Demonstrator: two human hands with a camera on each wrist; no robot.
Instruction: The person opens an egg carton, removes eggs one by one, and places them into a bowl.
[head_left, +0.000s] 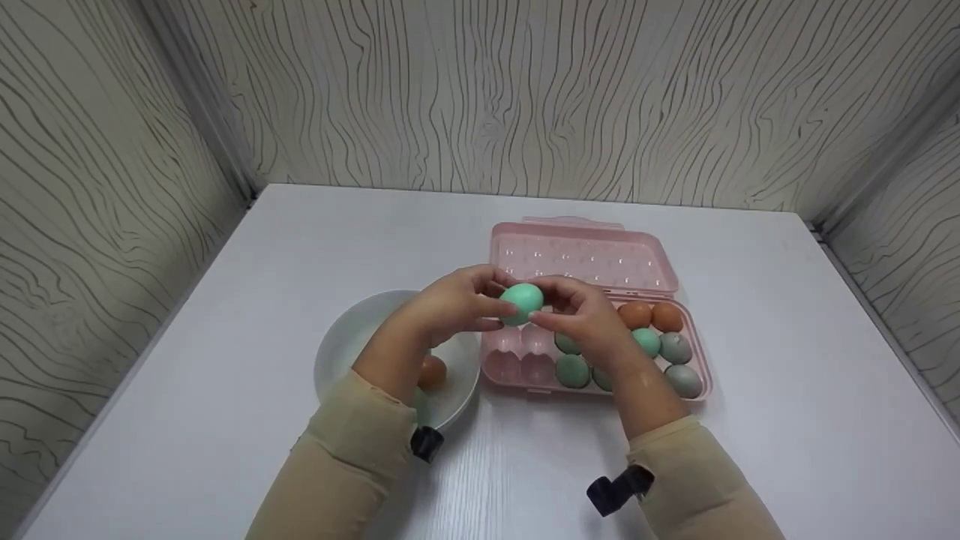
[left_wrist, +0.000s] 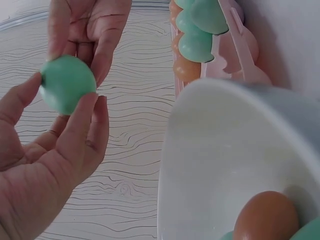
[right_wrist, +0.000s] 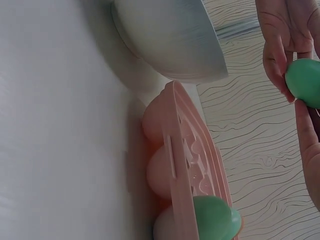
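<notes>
One green egg [head_left: 523, 301] hangs in the air near the carton [head_left: 504, 367] and bowl [head_left: 343, 341], pinched by left hand [head_left: 459, 304] and right hand [head_left: 591, 316] — if either grip loosens, it (smooth-looking, rounded) may slip, fall and crack.

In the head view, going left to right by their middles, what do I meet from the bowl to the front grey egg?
White bowl → left hand → held green egg → right hand → front grey egg.
</notes>
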